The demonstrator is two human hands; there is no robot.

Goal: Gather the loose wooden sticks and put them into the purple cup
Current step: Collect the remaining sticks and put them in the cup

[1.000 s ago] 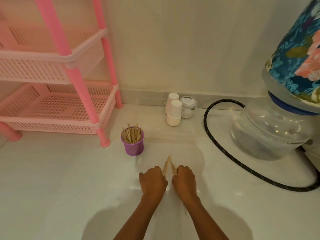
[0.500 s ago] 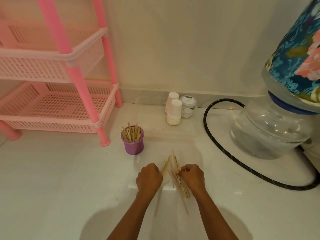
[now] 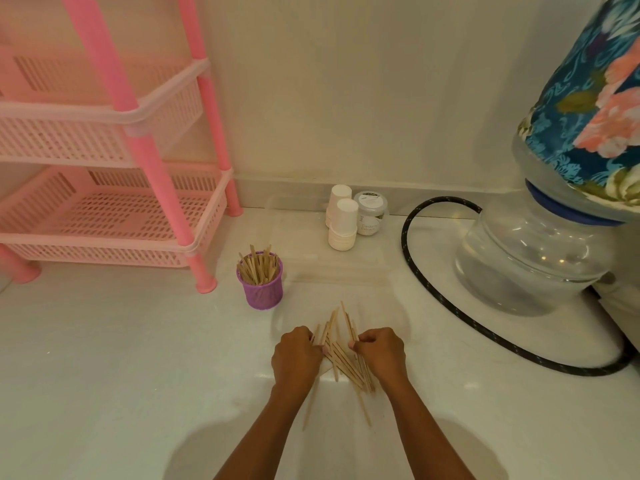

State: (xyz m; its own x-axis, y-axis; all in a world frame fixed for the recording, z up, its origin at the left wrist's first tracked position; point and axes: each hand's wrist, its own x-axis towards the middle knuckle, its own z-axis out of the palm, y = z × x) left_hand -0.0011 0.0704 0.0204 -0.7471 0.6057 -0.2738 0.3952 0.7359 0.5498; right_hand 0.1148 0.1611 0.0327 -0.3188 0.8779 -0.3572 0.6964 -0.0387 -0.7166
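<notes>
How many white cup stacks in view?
2. Both by the wall, left of the jar: front stack, rear stack partly hidden behind it. Nested cups in each can't be counted.

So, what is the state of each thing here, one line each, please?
purple cup: upright, full of sticks.
loose wooden sticks: fanned in a pile, both hands on them.
left hand: fingers curled on the sticks.
right hand: pinches sticks.
paper cups: stacked upside down.
jar: lid on.
</notes>
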